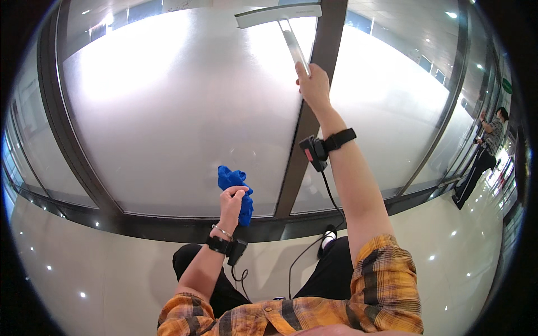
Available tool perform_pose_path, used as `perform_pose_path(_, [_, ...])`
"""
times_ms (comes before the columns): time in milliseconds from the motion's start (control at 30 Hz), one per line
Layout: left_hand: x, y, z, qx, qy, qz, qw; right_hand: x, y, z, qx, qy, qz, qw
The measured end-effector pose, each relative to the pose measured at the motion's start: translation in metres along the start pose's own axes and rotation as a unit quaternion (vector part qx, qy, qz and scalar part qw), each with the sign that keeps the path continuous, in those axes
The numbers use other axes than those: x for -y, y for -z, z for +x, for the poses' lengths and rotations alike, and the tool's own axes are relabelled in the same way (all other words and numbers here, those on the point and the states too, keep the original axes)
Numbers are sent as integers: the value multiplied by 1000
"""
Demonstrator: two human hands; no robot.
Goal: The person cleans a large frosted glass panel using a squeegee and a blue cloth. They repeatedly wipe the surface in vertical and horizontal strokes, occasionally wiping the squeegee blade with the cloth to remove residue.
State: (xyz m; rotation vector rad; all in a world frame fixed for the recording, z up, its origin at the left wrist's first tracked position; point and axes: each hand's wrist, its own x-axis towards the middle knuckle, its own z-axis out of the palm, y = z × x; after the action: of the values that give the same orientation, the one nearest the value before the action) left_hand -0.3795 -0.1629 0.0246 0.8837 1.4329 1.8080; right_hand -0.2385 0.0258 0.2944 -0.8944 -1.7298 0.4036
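My right hand (314, 86) is raised and grips the handle of a white window squeegee (279, 16). The squeegee's wide head lies near the top of a frosted glass panel (189, 122), its right end at the dark metal mullion (303, 126). Whether the blade touches the glass, I cannot tell. Lower down, my left hand (231, 206) clutches a crumpled blue cloth (230, 178) in front of the same panel. Part of the cloth sticks up above the fist and part hangs below it.
Cables (332, 197) run from black devices strapped to both wrists. A dark base rail (168, 227) borders the shiny tiled floor (113, 260). Another frosted panel (378, 105) stands right of the mullion. Far right, a person (487, 143) stands by the glass wall.
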Motion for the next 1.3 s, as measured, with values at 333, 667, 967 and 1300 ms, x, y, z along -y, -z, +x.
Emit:
perform_pose_path(333, [23, 0, 10, -40, 29, -16, 999, -267, -117, -266, 52, -144, -30, 988])
perform_pose_path(667, [52, 16, 29, -45, 75, -28, 996, -184, -102, -139, 36, -92, 37, 994])
perform_pose_path(967, [57, 17, 27, -6, 68, -89, 994, -275, -155, -286, 22, -200, -16, 979])
perform_pose_path(1300, [43, 33, 44, -83, 81, -129, 985, -276, -176, -280, 33, -204, 142, 968])
